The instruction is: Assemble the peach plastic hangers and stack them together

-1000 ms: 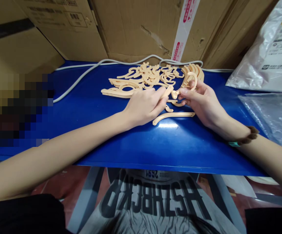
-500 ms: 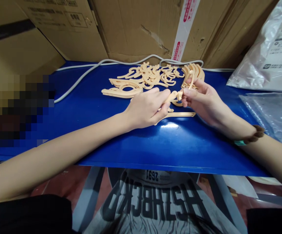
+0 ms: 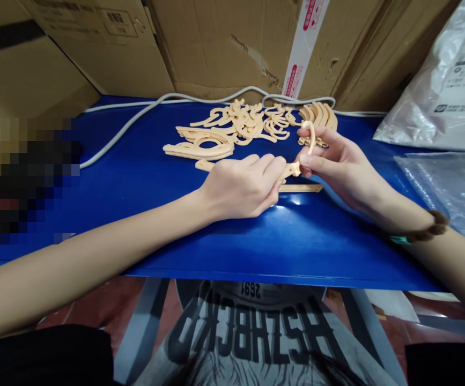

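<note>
Hook [image 3: 311,143] upright, its foot pinched between right thumb and fingers, I grip a bar [image 3: 289,171] in my closed left hand [image 3: 242,185]. Their ends meet just right of the frame's centre, above the blue table [image 3: 224,252]; whether they interlock, I can't tell. To seat such a joint well, I judge, my right hand [image 3: 342,166] should pinch low, by the foot, and line it up squarely before pressing, while my left steadies the bar near its end, since twisting could strain thin plastic.
</note>
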A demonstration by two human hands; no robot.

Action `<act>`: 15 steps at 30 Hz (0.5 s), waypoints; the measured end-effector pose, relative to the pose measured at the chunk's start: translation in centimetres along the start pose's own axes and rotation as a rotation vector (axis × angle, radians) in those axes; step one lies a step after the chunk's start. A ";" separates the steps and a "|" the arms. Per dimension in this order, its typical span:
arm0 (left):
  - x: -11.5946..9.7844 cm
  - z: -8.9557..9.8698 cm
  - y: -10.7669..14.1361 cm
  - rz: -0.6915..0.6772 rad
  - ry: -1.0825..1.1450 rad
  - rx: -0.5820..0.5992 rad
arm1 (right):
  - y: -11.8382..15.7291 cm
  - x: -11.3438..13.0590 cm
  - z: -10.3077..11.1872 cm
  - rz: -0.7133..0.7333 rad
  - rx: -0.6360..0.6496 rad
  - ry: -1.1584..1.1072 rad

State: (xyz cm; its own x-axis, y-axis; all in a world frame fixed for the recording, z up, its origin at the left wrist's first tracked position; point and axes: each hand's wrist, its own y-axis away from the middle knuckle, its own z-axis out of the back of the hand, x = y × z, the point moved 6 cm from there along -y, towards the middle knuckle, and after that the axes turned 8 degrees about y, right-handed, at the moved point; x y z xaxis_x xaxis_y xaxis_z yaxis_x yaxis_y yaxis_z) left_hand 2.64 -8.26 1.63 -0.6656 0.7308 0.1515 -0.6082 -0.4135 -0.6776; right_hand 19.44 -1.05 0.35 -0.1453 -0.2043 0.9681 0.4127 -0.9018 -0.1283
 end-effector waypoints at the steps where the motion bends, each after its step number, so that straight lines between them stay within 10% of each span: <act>1: -0.1 0.1 0.0 -0.007 -0.011 -0.008 | 0.0 0.2 0.0 0.017 -0.005 0.017; 15: -1.0 -0.3 0.3 -0.036 -0.046 0.092 | 1.0 2.2 -0.3 0.166 0.000 0.169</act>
State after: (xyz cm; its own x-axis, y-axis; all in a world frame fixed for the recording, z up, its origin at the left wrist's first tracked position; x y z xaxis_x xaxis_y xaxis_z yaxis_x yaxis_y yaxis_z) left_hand 3.20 -8.94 1.05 -0.6607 0.7209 0.2091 -0.6678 -0.4373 -0.6023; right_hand 19.31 -2.54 2.26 -0.2242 -0.4109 0.8837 0.4432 -0.8506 -0.2831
